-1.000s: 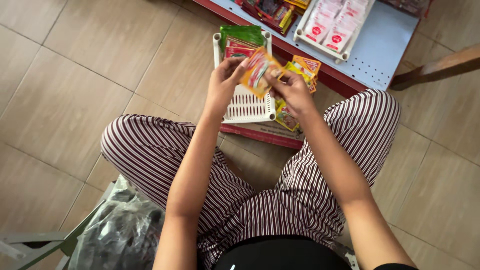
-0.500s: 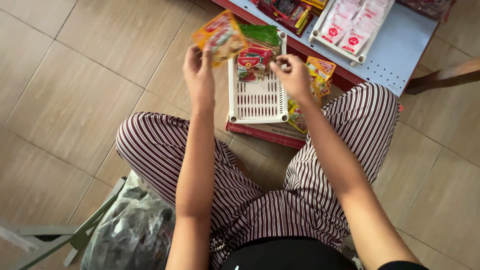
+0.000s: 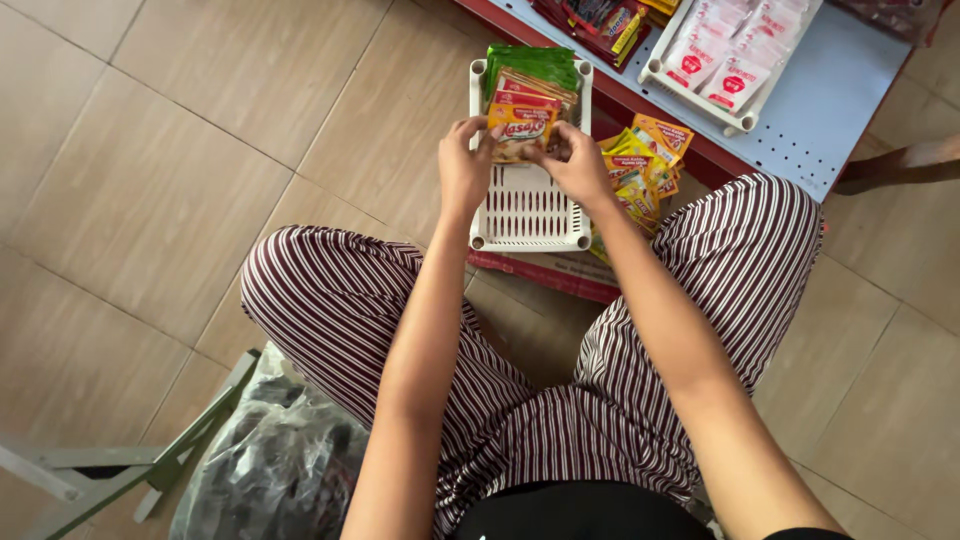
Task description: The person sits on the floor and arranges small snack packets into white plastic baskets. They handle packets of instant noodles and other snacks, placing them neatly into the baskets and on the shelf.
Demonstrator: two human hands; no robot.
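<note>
An orange-and-yellow sachet (image 3: 521,131) stood in the white tray (image 3: 528,212), pinched by the left hand (image 3: 466,165) and the right hand (image 3: 577,163). Behind it, farther off, stood red sachets (image 3: 530,93) and green packets (image 3: 530,62). Yellow sachets (image 3: 642,165) lay right of the tray. White-and-red packets (image 3: 725,50) sat far right.

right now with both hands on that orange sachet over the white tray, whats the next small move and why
Probably lower the orange sachet upright against the row of sachets at the far end of the white tray. The left hand and right hand pinch it just in front of that row, and the tray's near part lies bare.
</note>
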